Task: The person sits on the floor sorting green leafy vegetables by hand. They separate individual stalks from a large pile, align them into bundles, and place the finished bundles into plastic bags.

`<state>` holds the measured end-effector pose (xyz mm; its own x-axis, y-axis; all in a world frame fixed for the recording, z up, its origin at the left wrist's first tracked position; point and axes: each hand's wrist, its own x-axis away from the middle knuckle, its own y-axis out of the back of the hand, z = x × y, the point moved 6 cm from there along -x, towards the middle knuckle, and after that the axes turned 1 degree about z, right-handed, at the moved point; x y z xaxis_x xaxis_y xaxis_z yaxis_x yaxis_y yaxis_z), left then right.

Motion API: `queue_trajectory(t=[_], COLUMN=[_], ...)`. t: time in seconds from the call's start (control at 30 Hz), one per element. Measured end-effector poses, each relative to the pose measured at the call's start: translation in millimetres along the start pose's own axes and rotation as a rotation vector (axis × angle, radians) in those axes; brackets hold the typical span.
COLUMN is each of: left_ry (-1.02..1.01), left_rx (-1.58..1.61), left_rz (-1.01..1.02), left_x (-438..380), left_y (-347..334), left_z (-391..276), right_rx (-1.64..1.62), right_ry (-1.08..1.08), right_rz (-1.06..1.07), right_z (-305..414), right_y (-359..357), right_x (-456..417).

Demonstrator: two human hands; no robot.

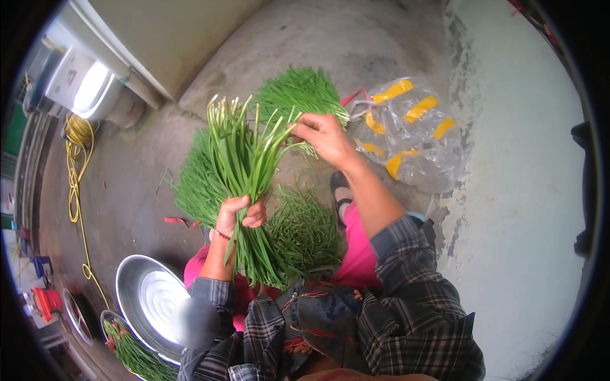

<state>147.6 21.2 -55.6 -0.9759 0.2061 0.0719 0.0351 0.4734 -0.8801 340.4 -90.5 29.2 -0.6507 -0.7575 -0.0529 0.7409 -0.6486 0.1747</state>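
My left hand is wrapped around the middle of a bunch of garlic chives. The pale cut ends point up and away from me, and the green leaf tips hang down over my lap. At the bunch's right side, my right hand pinches a few stems near their pale ends between thumb and fingers. Beyond the bunch lies a pile of chives on the concrete floor. Another pile sits to the left, partly hidden by the held bunch. Loose, tangled chive leaves are heaped between my feet.
A clear plastic bag with yellow strips lies right, near the wall. Left are a metal basin, tied chives in another container, a yellow hose and a red tie. A grey blur covers part of the basin.
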Motion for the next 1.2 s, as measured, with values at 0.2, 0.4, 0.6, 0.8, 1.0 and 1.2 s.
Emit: queue_trajectory(t=[0.2,0.4,0.6,0.8,1.0,1.2], left_ry=[-0.040,-0.110,-0.209,-0.210,-0.114,-0.234], left_rx=[0.002,0.013,-0.351,-0.490,-0.577,-0.577], left_rz=[-0.037,-0.198,-0.387,-0.451,-0.405,-0.513], left_x=[4,0,-3,-4,-3,-1], left_y=[0,1,1,-11,-15,-11], left_z=[-7,-8,-19,-16,-17,-25], right_rx=[-0.619,-0.157,-0.528,-0.844,-0.443,-0.343], right_ry=[0.103,0.039,-0.231,-0.215,-0.104,-0.019], right_rz=[-0.072,-0.492,0.021,-0.011,-0.097,-0.191], right_z=[1,0,-16,-12,-12,-8], right_y=[21,40,-26,-37,-21,-2], right_x=[0,1,4,5,6,4])
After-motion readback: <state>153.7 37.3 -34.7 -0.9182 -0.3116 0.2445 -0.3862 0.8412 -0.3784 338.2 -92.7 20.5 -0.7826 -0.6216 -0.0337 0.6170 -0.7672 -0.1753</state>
